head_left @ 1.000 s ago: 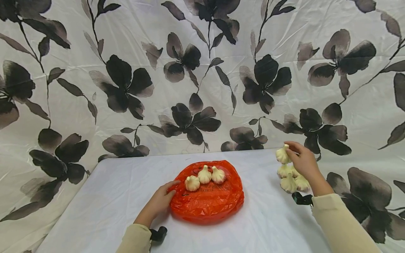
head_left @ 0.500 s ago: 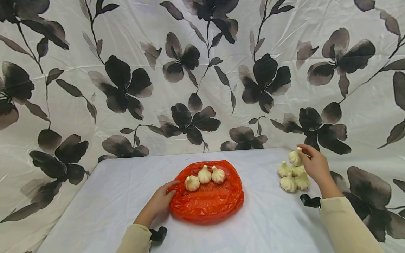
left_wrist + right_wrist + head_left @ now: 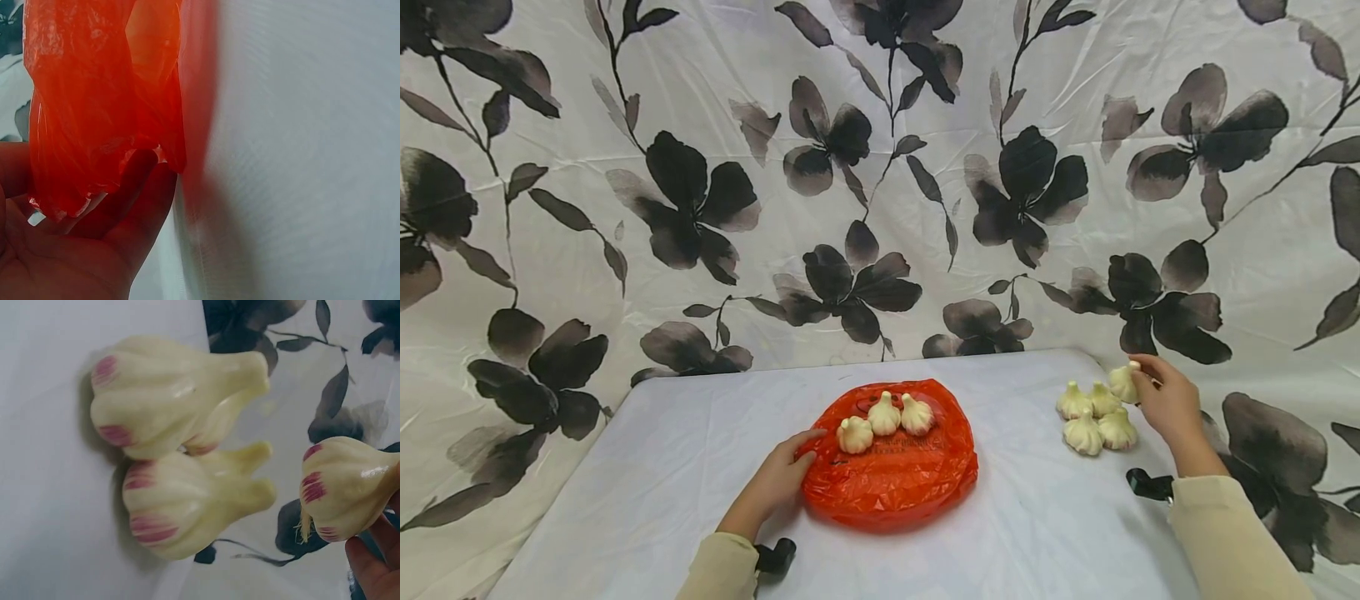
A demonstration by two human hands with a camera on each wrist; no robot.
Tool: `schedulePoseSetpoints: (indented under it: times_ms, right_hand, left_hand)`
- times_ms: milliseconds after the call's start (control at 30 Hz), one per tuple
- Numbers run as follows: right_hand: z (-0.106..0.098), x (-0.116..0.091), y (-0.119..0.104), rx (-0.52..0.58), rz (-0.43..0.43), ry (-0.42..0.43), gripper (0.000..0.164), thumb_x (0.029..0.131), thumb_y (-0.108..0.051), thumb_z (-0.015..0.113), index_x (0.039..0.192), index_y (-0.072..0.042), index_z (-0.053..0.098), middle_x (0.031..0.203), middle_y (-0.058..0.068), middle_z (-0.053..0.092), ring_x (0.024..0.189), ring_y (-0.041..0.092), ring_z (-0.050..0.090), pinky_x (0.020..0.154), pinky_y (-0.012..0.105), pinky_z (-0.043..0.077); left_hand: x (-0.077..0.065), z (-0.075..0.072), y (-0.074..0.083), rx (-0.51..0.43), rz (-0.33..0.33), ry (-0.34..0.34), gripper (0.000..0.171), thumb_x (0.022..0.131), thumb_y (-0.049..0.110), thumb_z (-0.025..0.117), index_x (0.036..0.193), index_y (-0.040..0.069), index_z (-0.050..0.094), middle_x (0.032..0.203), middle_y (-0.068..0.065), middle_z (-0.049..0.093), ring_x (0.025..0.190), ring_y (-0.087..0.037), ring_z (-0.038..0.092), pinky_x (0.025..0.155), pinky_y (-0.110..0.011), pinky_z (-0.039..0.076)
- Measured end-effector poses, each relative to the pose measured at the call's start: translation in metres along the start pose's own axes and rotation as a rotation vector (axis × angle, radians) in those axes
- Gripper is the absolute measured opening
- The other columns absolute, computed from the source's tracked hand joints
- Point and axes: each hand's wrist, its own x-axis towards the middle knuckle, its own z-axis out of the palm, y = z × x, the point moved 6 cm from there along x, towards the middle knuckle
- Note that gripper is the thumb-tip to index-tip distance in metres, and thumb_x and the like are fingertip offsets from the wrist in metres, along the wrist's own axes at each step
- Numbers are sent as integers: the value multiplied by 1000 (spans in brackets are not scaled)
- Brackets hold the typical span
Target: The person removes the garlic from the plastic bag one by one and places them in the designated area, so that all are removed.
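Observation:
Pinched by its stem in my right hand point(image 3: 1171, 407) is a garlic bulb point(image 3: 344, 487), pale with purple streaks and a tuft of roots. It hangs at the back right of a cluster of several garlic bulbs point(image 3: 1083, 432) that sit stem up. In the right wrist view two of those bulbs point(image 3: 187, 503) show large beside the held one. My left hand point(image 3: 777, 475) grips the left edge of a puffed red plastic bag point(image 3: 891, 479), its fingers point(image 3: 140, 219) partly behind the film. Three garlic bulbs point(image 3: 885, 414) lie on top of the bag.
A white cloth covers the table point(image 3: 1022, 517). The cluster stands close to the table's right edge. Behind and at the sides hangs a white curtain point(image 3: 925, 317) with dark flowers. Black wrist cameras point(image 3: 775, 557) are worn on both wrists.
My right hand has moved to the right with the garlic bulb, from above the cluster's left part to its back right side. The left hand and the bag have stayed put.

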Motion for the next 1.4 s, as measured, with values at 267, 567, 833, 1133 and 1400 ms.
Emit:
schedulePoseSetpoints:
  times_ms: [267,567,833,1133,1400]
  right_hand:
    - [-3,-3,19,-15,-6,46,36,102,-13,43,135,-2,52,136,28,53,127,46,48,101,58,43]
    - [0,-7,35,-63,49,42,36,102,-14,44,134,0,52,135,30,52,123,50,48,98,60,41]
    - [6,-7,59,-91,139,-2,38,101,-13,44,135,2,50,133,30,51,119,49,46,93,61,38]
    - [11,-12,73,-115,161,-19,37,100,-12,46,134,2,51,131,30,51,113,46,49,85,57,43]
    - [15,-14,78,-133,152,-24,36,100,-13,47,133,2,52,128,30,53,108,44,51,80,53,46]
  left_hand:
    - [1,0,0,-11,6,-3,41,99,11,50,139,22,52,149,-16,44,139,-42,38,107,-59,39]
    - [1,0,-1,-17,1,-4,41,99,11,50,139,23,52,149,-16,44,139,-42,37,107,-59,39]
    - [0,0,-1,-8,-10,-5,41,99,13,50,139,24,52,149,-16,43,138,-42,38,104,-57,43]
    - [0,0,1,-7,1,1,41,99,12,51,139,24,52,149,-16,44,138,-42,38,104,-56,43]
    - [0,0,1,1,-2,11,41,99,12,51,138,23,53,148,-16,44,137,-42,40,101,-53,47]
